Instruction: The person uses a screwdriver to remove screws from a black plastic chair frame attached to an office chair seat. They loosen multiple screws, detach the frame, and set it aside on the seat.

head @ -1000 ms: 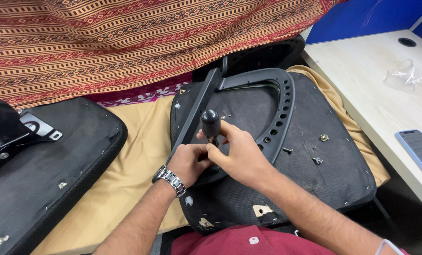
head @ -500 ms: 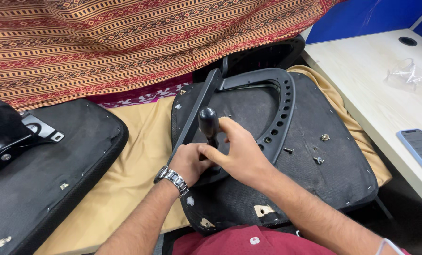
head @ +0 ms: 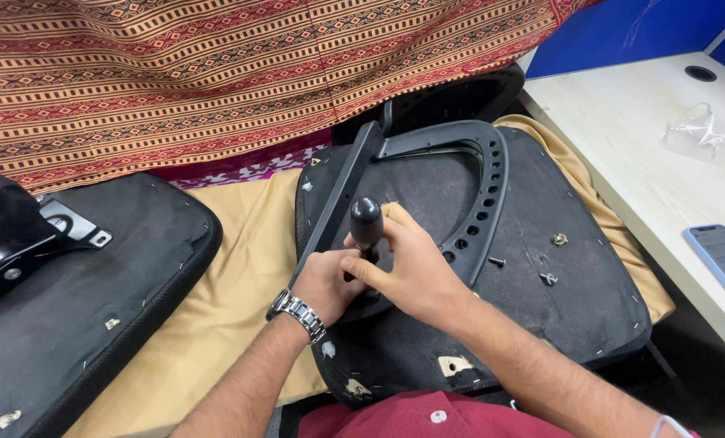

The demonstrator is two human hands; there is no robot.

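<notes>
An upturned black chair seat (head: 557,324) lies in front of me with a black plastic armrest frame (head: 492,182) resting on its underside. My right hand (head: 415,268) is wrapped around a screwdriver with a rounded black handle (head: 367,223), held upright over the frame's lower part. My left hand (head: 326,284), a metal watch on its wrist, grips low down at the tool's shaft and the frame. The tip of the tool is hidden by my fingers. Loose screws (head: 497,262) and a bolt (head: 559,239) lie on the seat to the right of my hands.
A second black seat pad (head: 111,292) with a black metal mechanism (head: 5,235) lies at left on a tan cloth (head: 240,276). Striped woven fabric (head: 216,73) hangs behind. A pale desk (head: 654,146) at right holds a phone (head: 723,259) and a clear plastic bag (head: 703,130).
Both hands stay on the screwdriver and frame with only slight shifts; the tool's handle has barely moved.
</notes>
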